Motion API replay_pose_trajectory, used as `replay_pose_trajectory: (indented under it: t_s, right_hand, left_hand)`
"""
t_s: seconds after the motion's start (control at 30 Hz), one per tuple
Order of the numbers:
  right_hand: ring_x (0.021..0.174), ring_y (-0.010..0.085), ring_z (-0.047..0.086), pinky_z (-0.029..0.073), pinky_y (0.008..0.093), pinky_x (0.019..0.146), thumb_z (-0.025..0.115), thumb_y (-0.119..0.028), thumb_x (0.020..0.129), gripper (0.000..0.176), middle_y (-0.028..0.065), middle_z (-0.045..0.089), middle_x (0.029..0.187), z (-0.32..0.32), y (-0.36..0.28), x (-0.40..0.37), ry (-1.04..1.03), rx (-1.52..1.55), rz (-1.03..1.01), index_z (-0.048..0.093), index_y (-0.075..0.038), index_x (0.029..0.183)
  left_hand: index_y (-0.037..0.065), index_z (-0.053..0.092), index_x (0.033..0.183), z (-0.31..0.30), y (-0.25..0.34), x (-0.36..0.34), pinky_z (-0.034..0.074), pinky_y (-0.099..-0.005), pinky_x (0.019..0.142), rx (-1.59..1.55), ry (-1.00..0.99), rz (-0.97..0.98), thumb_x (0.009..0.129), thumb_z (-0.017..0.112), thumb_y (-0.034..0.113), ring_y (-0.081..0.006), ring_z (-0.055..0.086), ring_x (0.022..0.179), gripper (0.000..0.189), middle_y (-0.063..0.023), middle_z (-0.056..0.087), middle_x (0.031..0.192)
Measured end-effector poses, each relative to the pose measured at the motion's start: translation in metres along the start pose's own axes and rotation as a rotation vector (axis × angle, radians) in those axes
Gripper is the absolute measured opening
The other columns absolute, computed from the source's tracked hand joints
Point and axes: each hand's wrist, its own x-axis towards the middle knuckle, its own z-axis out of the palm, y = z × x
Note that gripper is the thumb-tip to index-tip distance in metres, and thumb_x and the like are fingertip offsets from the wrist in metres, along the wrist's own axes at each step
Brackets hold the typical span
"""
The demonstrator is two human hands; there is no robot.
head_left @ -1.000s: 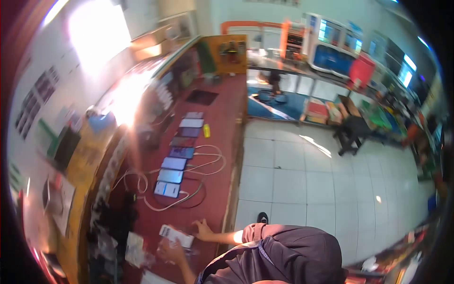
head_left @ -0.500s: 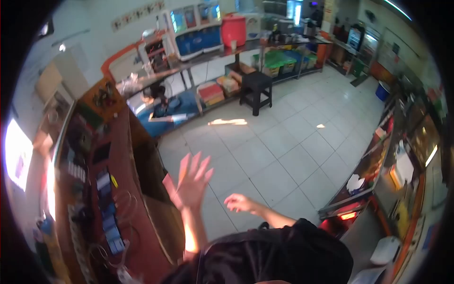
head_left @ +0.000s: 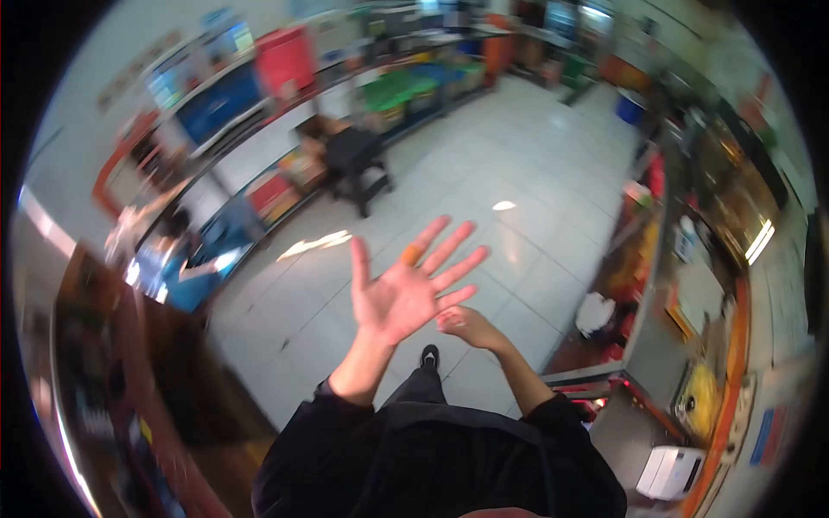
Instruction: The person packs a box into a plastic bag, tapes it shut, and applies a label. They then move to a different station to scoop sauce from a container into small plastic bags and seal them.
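My left hand (head_left: 399, 298) is raised over the floor, palm turned toward me and all fingers spread wide, with nothing in it. An orange patch shows on one of its fingers. Just below and to the right, my right hand (head_left: 471, 328) has its fingers curled inward, and no object shows in it. Its fingertips overlap the edge of the left hand in this view. Under both hands lies the white tiled floor (head_left: 371, 315), with my dark shoe (head_left: 429, 356) on it.
A black stool (head_left: 354, 160) stands by the long counter at the back left. To the left runs a brown counter (head_left: 155, 388). On the right, a metal worktop (head_left: 652, 354) carries a white device (head_left: 671, 472) and a yellow bag (head_left: 698, 399). A blue bin (head_left: 629, 107) sits farther back.
My view has swung to the right and I have moved along the floor. The left hand has turned and stays spread; the right hand now sits closer to it, fingers curled.
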Motion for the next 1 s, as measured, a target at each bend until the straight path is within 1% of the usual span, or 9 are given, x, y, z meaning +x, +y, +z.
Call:
replay_pose_trajectory:
  t_s: [0.07,0.13,0.27,0.33,0.37,0.57,0.77,0.8,1.0]
  right_hand:
    - [0.095,0.0134,0.055,0.044,0.0299,0.082,0.049,-0.047,0.089,0.048,0.0039,0.059,0.105,-0.060,-0.003,0.012,0.021,0.215,0.090,0.055,-0.007,0.116]
    - [0.099,0.0167,0.055,0.043,0.0338,0.088,0.037,-0.058,0.090,0.061,0.0064,0.059,0.107,-0.117,0.009,0.020,0.062,1.181,-0.066,0.055,-0.006,0.115]
    - [0.101,0.0197,0.055,0.043,0.0359,0.089,0.030,-0.060,0.091,0.066,0.0087,0.059,0.111,-0.225,-0.021,-0.007,0.264,1.259,-0.320,0.054,-0.004,0.117]
    - [0.099,0.0202,0.056,0.044,0.0344,0.087,0.032,-0.052,0.094,0.061,0.0106,0.060,0.110,-0.271,0.010,-0.017,0.239,0.706,-0.377,0.058,-0.001,0.113]
    - [0.092,0.0213,0.059,0.046,0.0331,0.083,0.054,-0.041,0.087,0.046,0.0150,0.063,0.102,-0.294,0.010,-0.039,0.386,0.532,-0.205,0.065,0.002,0.098]
    - [0.083,0.0163,0.062,0.049,0.0284,0.072,0.068,-0.012,0.079,0.020,0.0114,0.067,0.092,-0.412,0.030,-0.070,0.613,0.450,0.016,0.066,0.002,0.093]
    - [0.076,0.0148,0.065,0.051,0.0289,0.066,0.071,-0.008,0.071,0.025,0.0091,0.068,0.081,-0.625,0.067,0.014,0.691,0.071,0.106,0.065,-0.001,0.094]
    - [0.069,0.0198,0.065,0.051,0.0304,0.065,0.067,-0.014,0.064,0.022,0.0106,0.067,0.075,-0.664,0.068,0.037,0.673,-0.015,0.167,0.066,-0.002,0.083]
    - [0.069,0.0317,0.062,0.047,0.0407,0.061,0.066,-0.017,0.058,0.020,0.0142,0.064,0.072,-0.880,0.095,0.198,0.311,-0.577,0.050,0.063,-0.004,0.074]
  left_hand:
    - [0.008,0.011,0.145,-0.043,-0.004,0.055,0.017,-0.0542,0.108,-0.161,0.080,-0.056,0.081,0.037,0.071,-0.0380,0.006,0.138,0.094,-0.0153,0.007,0.151]
    - [0.007,0.013,0.145,-0.085,-0.019,0.106,0.019,-0.0527,0.108,-0.455,0.124,-0.235,0.079,0.033,0.074,-0.0366,0.012,0.138,0.095,-0.0146,0.014,0.150]
    - [0.006,0.025,0.141,-0.163,-0.072,0.197,0.020,-0.0528,0.107,-0.425,0.320,-0.777,0.077,0.032,0.077,-0.0392,0.022,0.134,0.096,-0.0146,0.023,0.147]
    - [0.005,0.030,0.139,-0.186,-0.094,0.240,0.021,-0.0533,0.106,-0.347,0.430,-1.002,0.076,0.032,0.078,-0.0410,0.025,0.132,0.097,-0.0165,0.027,0.145]
    - [0.005,0.030,0.139,-0.203,-0.105,0.260,0.021,-0.0539,0.106,-0.376,0.424,-1.071,0.075,0.032,0.079,-0.0424,0.024,0.132,0.098,-0.0187,0.028,0.143]
    - [-0.001,0.023,0.140,-0.297,-0.157,0.417,0.024,-0.0496,0.107,-0.328,0.285,-1.569,0.079,0.031,0.072,-0.0406,0.025,0.132,0.095,-0.0237,0.028,0.141]
    - [0.003,0.032,0.135,-0.420,-0.170,0.607,0.028,-0.0478,0.105,-0.251,0.396,-1.469,0.085,0.034,0.060,-0.0404,0.030,0.130,0.076,-0.0221,0.036,0.137]
    - [0.005,0.036,0.133,-0.443,-0.165,0.634,0.029,-0.0475,0.104,-0.198,0.467,-1.442,0.085,0.036,0.059,-0.0398,0.031,0.129,0.072,-0.0191,0.039,0.135]
    - [0.007,0.033,0.137,-0.559,-0.117,0.787,0.023,-0.0458,0.106,0.183,0.533,-1.083,0.080,0.024,0.072,-0.0341,0.032,0.129,0.087,-0.0121,0.042,0.135]
